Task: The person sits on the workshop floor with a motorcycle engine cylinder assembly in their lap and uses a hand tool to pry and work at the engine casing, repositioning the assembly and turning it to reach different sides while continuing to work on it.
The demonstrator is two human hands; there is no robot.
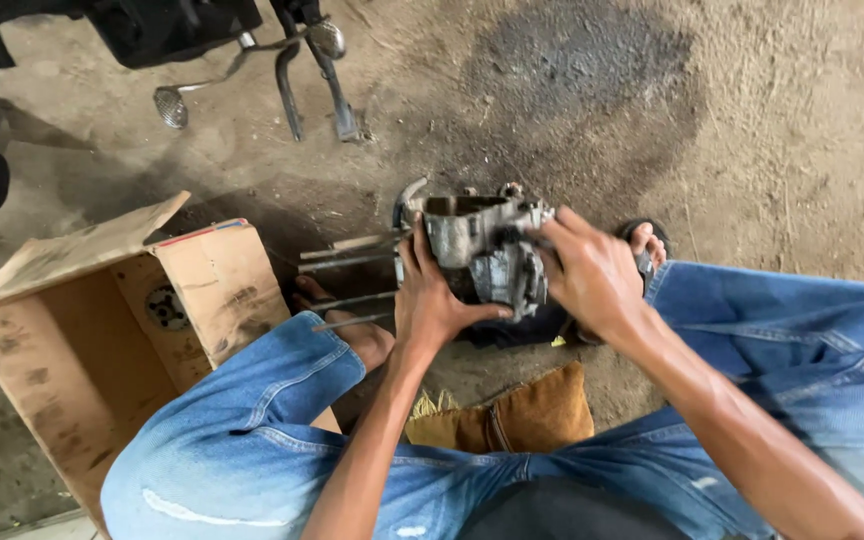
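While person sits on floor (772,120), left hand (432,300) and right hand (592,270) both clasp greasy engine case (477,245) above floor between knees; studs (347,262) jut toward open box (62,340) near left knee.

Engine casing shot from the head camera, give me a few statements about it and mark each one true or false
1. Both hands grip the grey metal engine casing. True: left hand and right hand hold it.
2. Long studs stick out of the casing toward the cardboard box. True.
3. The box is taped shut. False: its flaps are open.
4. The floor is tiled. False: it is dirty concrete with a dark stain.
5. The person wears blue jeans. True.
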